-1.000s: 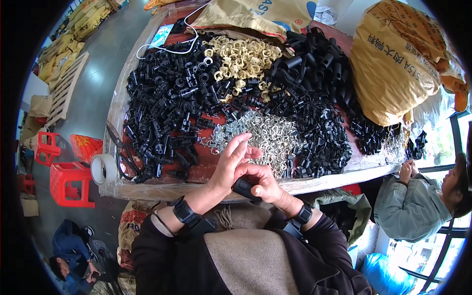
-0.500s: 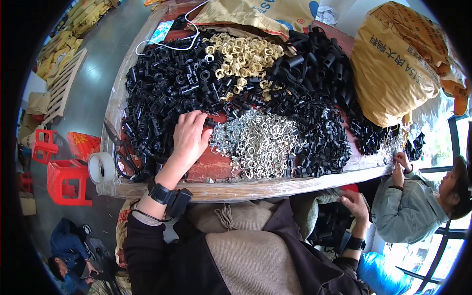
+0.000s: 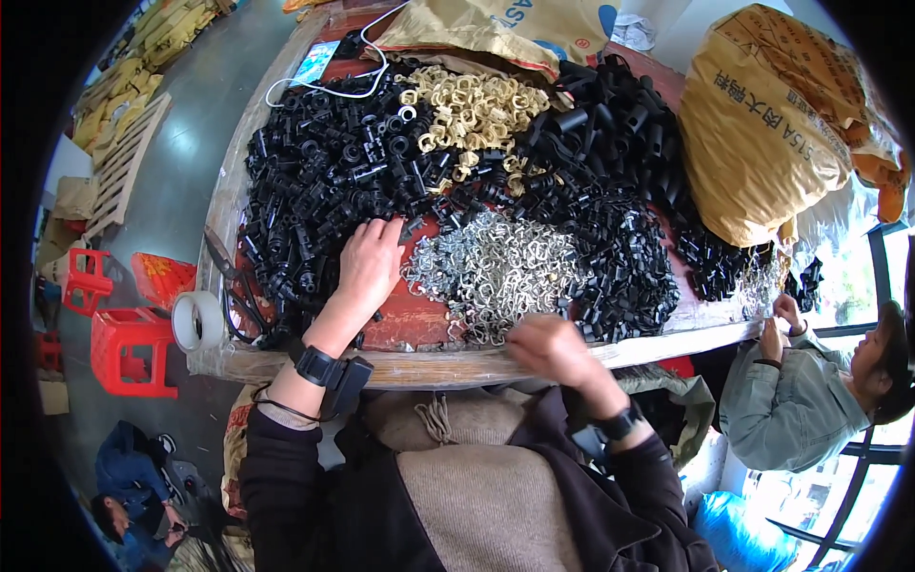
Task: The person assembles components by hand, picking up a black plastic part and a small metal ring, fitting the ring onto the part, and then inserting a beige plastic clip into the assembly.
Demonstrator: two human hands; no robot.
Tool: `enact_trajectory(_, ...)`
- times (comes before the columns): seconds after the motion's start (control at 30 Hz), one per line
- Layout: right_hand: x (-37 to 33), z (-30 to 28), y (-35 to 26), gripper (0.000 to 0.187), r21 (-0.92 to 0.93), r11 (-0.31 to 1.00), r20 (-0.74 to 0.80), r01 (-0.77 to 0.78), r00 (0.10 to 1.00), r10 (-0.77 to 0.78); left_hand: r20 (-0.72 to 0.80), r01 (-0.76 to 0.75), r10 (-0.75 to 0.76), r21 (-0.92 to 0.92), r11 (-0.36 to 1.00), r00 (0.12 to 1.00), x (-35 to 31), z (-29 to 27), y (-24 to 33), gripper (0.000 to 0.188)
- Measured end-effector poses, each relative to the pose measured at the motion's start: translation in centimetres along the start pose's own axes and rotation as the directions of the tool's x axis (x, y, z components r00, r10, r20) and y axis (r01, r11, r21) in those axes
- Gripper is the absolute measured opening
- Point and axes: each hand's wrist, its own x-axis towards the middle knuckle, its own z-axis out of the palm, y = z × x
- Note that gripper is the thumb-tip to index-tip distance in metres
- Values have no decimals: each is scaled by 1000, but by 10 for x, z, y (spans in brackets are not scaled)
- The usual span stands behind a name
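My left hand [image 3: 372,262] reaches to the near edge of a pile of black plastic fittings [image 3: 319,181]. Its fingers are bent and close together at the fittings; what lies under the fingertips is hidden. Over the table's front edge, just short of a heap of small silvery metal clips [image 3: 515,272], is my right hand [image 3: 550,350]. It is curled closed and slightly blurred, and I cannot see what it holds, if anything. Small black clips [image 3: 629,272] lie right of the metal ones. Beyond are cream-coloured plastic rings [image 3: 477,105] and black tubular caps [image 3: 610,119].
Scissors [image 3: 229,272] and a tape roll [image 3: 197,322] lie at the table's left edge. A large yellow sack [image 3: 762,133] stands at the right. A co-worker [image 3: 801,391] handles small parts at the right corner. Red stools [image 3: 133,348] stand on the floor at left.
My right hand has come up and left, from beside the table to its front edge near the metal clips. The fingers of my left hand have drawn closer together at the black fittings.
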Motion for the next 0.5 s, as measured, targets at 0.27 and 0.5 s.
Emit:
enact_trajectory(0.27, 50, 63, -19, 8, -121, 990, 43, 69, 997, -64, 487, 456, -223, -872, -175, 845, -16, -31, 10, 36)
enact_trajectory(0.5, 52, 65, -15, 7, -343, 934, 70, 97, 995, -77, 557, 441, -97, -740, -508, 825, -43, -13, 11, 32)
